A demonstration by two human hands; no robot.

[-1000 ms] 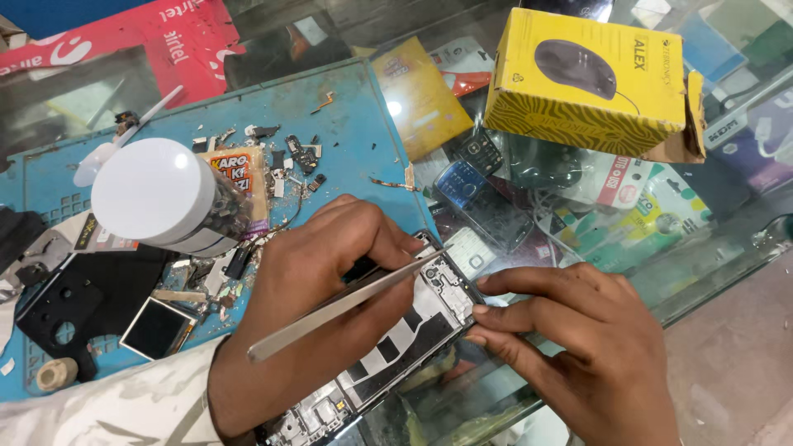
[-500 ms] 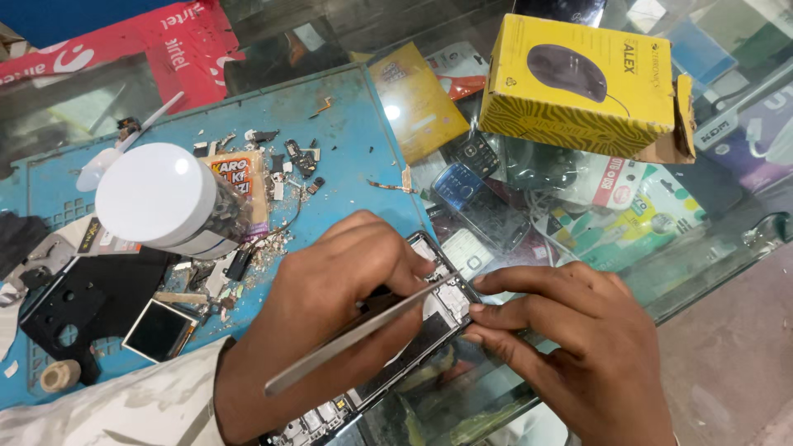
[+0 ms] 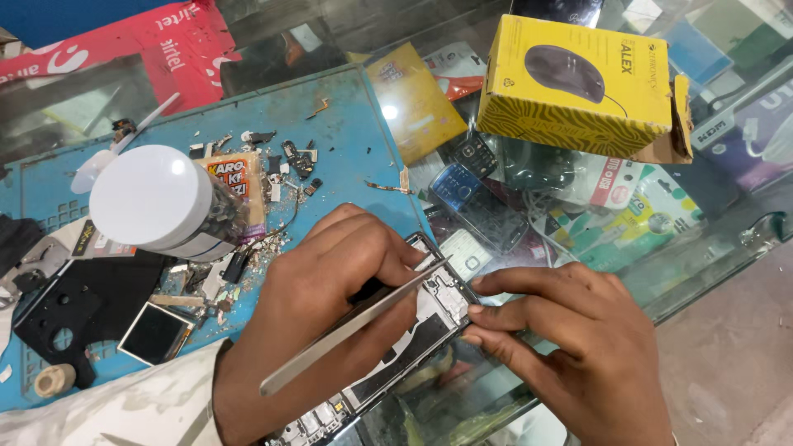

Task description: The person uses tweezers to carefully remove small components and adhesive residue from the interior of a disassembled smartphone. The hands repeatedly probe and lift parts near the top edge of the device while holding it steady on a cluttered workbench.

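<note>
Together, left hand (image 3: pixel 330 306) angles tweezers (image 3: pixel 355 326) into phone (image 3: pixel 413 339), right hand (image 3: pixel 570 347) steadying.

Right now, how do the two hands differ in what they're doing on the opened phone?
The left hand holds metal tweezers, tip down on the top of the phone; the right hand holds no tool. The left lies over the phone's middle; the right pinches its upper right edge with its fingertips. Both touch the phone, which lies on the glass counter.

Phone's (image 3: pixel 429 318) middle beneath left hand (image 3: pixel 330 306)
</note>
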